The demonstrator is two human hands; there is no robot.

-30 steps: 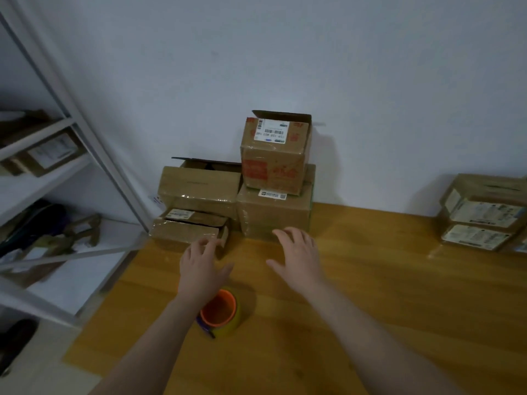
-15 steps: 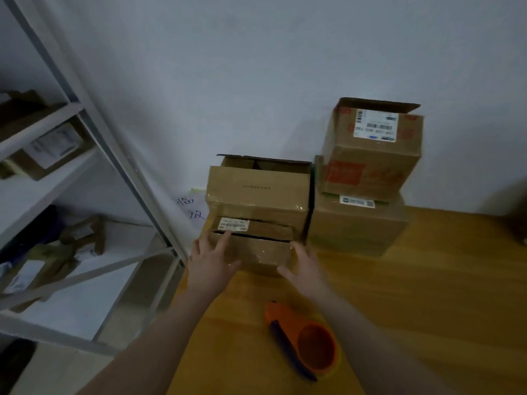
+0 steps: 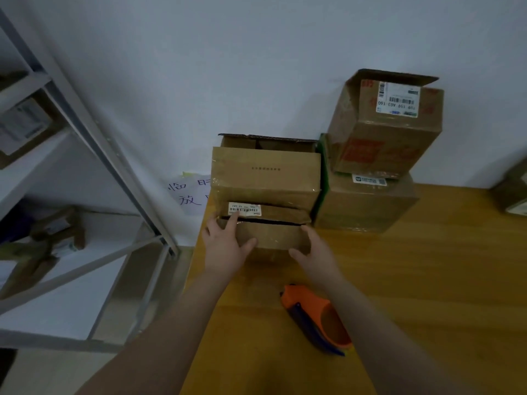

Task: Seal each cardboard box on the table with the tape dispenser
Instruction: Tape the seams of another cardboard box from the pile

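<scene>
Boxes of cardboard crowd the back left corner of the wooden table [image 3: 427,280], and the small flat box [image 3: 271,238] at the front of them is the one I have hold of. It lies on the tabletop, touching the larger box [image 3: 265,172] behind it. A dark slit runs along its top where the flaps do not meet, and a white label [image 3: 244,209] is stuck on the rear flap.

My left hand [image 3: 225,246] holds the left end: the fingers lie over the top edge, the forefinger reaches the label, and the thumb presses the front face. My right hand [image 3: 313,252] holds the right end, with the fingers curled round the corner and the thumb on the front face. Both thumbs are spread well away from the fingers, with the box clamped between.

The larger box has its back flaps standing up. To its right a lower box [image 3: 365,203] carries a top box [image 3: 385,126], which sits askew with one flap raised and a barcode label on its side.

The orange tape dispenser [image 3: 316,317] lies on the table near me, just beside my right forearm, and neither hand touches it. A metal shelf [image 3: 85,132] stands off the table's left end, and a handwritten paper note [image 3: 188,192] hangs on the wall [image 3: 256,52] behind the boxes.
</scene>
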